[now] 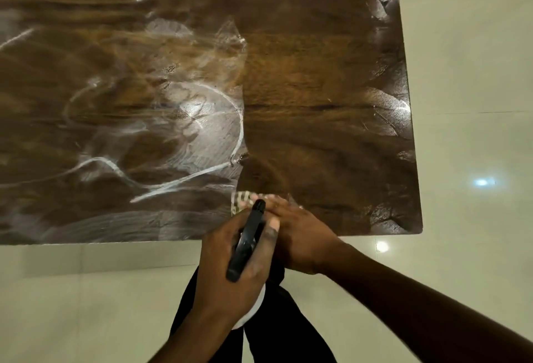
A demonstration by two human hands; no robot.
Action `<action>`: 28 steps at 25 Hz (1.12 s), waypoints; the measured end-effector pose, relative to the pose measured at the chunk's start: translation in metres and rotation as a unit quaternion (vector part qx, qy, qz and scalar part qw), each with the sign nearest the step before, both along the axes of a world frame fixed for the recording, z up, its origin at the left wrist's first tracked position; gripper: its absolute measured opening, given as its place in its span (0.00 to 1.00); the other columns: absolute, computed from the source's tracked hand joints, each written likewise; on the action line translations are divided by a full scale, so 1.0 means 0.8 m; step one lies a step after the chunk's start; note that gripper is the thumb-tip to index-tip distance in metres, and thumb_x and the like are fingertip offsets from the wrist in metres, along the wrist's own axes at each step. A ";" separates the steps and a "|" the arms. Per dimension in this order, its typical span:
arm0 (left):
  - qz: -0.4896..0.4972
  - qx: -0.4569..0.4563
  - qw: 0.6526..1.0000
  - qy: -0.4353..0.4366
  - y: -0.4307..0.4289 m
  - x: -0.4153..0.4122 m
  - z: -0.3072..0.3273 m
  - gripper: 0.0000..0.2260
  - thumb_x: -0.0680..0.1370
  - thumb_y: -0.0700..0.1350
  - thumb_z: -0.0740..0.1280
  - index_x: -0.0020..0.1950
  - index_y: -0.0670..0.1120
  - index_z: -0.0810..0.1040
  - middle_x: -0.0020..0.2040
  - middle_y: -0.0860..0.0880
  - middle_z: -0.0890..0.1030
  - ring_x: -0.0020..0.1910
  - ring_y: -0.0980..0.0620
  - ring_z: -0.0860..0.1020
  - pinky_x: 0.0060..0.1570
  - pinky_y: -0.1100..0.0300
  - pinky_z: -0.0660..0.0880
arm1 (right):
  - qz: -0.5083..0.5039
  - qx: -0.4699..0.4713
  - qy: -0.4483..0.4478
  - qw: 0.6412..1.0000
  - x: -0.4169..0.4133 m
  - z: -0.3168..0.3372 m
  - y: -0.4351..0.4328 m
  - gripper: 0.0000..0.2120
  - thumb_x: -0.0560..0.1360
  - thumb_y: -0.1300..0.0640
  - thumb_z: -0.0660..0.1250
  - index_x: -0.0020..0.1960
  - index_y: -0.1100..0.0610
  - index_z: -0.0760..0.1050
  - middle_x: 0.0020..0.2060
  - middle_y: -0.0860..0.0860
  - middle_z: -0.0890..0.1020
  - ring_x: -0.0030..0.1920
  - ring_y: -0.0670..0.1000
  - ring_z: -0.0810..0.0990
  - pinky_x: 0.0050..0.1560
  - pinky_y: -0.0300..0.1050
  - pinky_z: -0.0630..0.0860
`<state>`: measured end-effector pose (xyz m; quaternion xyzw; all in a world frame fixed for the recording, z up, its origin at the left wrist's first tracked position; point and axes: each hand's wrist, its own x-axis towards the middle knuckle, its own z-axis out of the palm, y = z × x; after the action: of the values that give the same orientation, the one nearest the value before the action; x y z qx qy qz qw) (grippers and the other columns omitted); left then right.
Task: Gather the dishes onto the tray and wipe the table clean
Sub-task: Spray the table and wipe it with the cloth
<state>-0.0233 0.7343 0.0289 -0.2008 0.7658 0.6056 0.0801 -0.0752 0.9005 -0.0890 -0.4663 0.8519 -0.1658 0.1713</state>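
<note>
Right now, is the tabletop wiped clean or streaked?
Streaked: white wet swirls cover the left half of the tabletop; its right half shows mostly bare wood.

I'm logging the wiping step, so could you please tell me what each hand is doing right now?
Left hand: grips the black spray bottle.
Right hand: open, straight fingers press the cloth on the table.

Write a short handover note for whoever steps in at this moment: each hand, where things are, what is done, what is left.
Left hand grips the spray bottle over the table's near edge.
Right hand presses the cloth flat on the table.
Done: no dishes on the visible tabletop; no tray in view.
Left: wipe off the wet streaks on the left part.
</note>
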 end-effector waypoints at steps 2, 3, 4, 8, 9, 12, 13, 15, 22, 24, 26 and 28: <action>-0.004 -0.014 1.000 0.012 -0.001 0.007 0.003 0.14 0.82 0.49 0.73 0.37 0.58 0.79 0.31 0.57 0.80 0.31 0.58 0.79 0.34 0.71 0.71 | 0.047 0.013 0.001 0.999 0.004 -0.002 0.060 0.33 0.79 0.54 0.70 0.82 0.51 0.66 0.82 0.54 0.67 0.85 0.55 0.58 0.84 0.58 0.58; -0.008 -0.019 1.000 0.012 -0.001 0.011 0.006 0.16 0.82 0.47 0.73 0.35 0.58 0.77 0.28 0.57 0.77 0.29 0.58 0.76 0.34 0.71 0.68 | 0.006 0.034 0.001 0.999 0.005 0.000 0.088 0.32 0.81 0.54 0.67 0.84 0.51 0.64 0.84 0.53 0.64 0.85 0.55 0.57 0.83 0.60 0.60; -0.005 -0.014 1.000 0.009 -0.001 0.015 0.008 0.18 0.83 0.44 0.74 0.34 0.58 0.76 0.27 0.59 0.76 0.28 0.60 0.76 0.34 0.73 0.68 | -0.074 0.044 -0.001 0.996 0.008 0.003 0.113 0.31 0.83 0.54 0.65 0.85 0.50 0.62 0.84 0.52 0.63 0.86 0.54 0.56 0.82 0.62 0.61; 0.007 0.019 1.000 -0.006 -0.008 0.035 0.003 0.15 0.82 0.43 0.74 0.36 0.52 0.80 0.28 0.58 0.77 0.30 0.59 0.77 0.36 0.71 0.70 | -0.486 -0.002 -0.013 0.874 0.046 0.003 0.090 0.32 0.81 0.55 0.57 0.85 0.53 0.60 0.85 0.52 0.59 0.86 0.54 0.53 0.81 0.65 0.59; 0.008 0.026 1.000 -0.008 -0.010 0.039 0.000 0.12 0.82 0.46 0.75 0.38 0.50 0.81 0.28 0.55 0.77 0.29 0.56 0.77 0.35 0.67 0.71 | -0.570 -0.003 -0.025 0.822 0.059 0.001 0.054 0.32 0.81 0.53 0.55 0.86 0.53 0.59 0.86 0.52 0.58 0.86 0.54 0.51 0.82 0.64 0.57; 0.016 0.022 1.000 -0.015 -0.013 0.049 -0.004 0.10 0.79 0.52 0.73 0.42 0.47 0.83 0.30 0.47 0.79 0.29 0.51 0.78 0.33 0.56 0.74 | -0.556 -0.028 -0.049 0.829 0.088 0.005 -0.058 0.31 0.83 0.49 0.51 0.86 0.50 0.57 0.85 0.52 0.59 0.86 0.56 0.52 0.82 0.64 0.58; 0.016 0.016 1.000 -0.013 -0.015 0.051 -0.005 0.10 0.80 0.52 0.73 0.42 0.47 0.83 0.31 0.46 0.80 0.31 0.49 0.79 0.34 0.53 0.75 | -0.486 -0.068 -0.070 0.868 0.096 0.005 -0.084 0.29 0.85 0.47 0.51 0.85 0.47 0.59 0.85 0.52 0.61 0.86 0.56 0.56 0.82 0.64 0.60; 0.011 0.013 1.000 -0.012 -0.022 0.053 -0.007 0.08 0.80 0.52 0.73 0.44 0.49 0.84 0.36 0.47 0.84 0.35 0.50 0.83 0.39 0.50 0.79 | -0.296 -0.092 -0.111 0.944 0.094 0.003 -0.100 0.25 0.86 0.46 0.52 0.83 0.40 0.62 0.84 0.46 0.64 0.85 0.53 0.58 0.83 0.61 0.60; 0.011 -0.008 1.000 -0.013 -0.065 0.053 -0.006 0.14 0.79 0.53 0.72 0.37 0.49 0.77 0.32 0.44 0.77 0.30 0.47 0.77 0.31 0.69 0.68 | -0.147 0.056 0.015 0.987 -0.057 0.004 0.028 0.35 0.78 0.54 0.62 0.85 0.50 0.61 0.85 0.52 0.62 0.85 0.55 0.58 0.83 0.59 0.59; 0.032 0.009 0.999 -0.022 -0.081 0.051 -0.007 0.12 0.78 0.55 0.73 0.40 0.50 0.81 0.34 0.45 0.80 0.33 0.48 0.80 0.33 0.68 0.72 | -0.345 0.037 0.005 0.938 -0.070 0.006 0.015 0.34 0.79 0.54 0.59 0.85 0.51 0.60 0.85 0.53 0.61 0.86 0.55 0.56 0.82 0.61 0.60; 0.039 0.023 0.998 -0.032 -0.094 0.050 -0.010 0.10 0.78 0.56 0.73 0.41 0.52 0.82 0.34 0.48 0.81 0.34 0.49 0.81 0.35 0.67 0.73 | -0.479 0.029 -0.010 0.878 -0.062 -0.001 -0.038 0.34 0.79 0.54 0.56 0.85 0.52 0.60 0.85 0.53 0.60 0.86 0.56 0.53 0.84 0.60 0.56; 0.035 0.024 0.999 -0.032 -0.104 0.048 -0.010 0.12 0.79 0.57 0.73 0.42 0.50 0.82 0.34 0.46 0.80 0.32 0.49 0.80 0.33 0.61 0.74 | -0.468 0.023 -0.011 0.883 -0.031 -0.002 -0.095 0.34 0.78 0.53 0.55 0.85 0.53 0.61 0.85 0.54 0.61 0.85 0.58 0.55 0.85 0.58 0.53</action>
<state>0.0155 0.6509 0.0207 -0.2452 0.7403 0.6197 0.0881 -0.1000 0.8245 -0.0904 -0.0075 0.9727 -0.2121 0.0939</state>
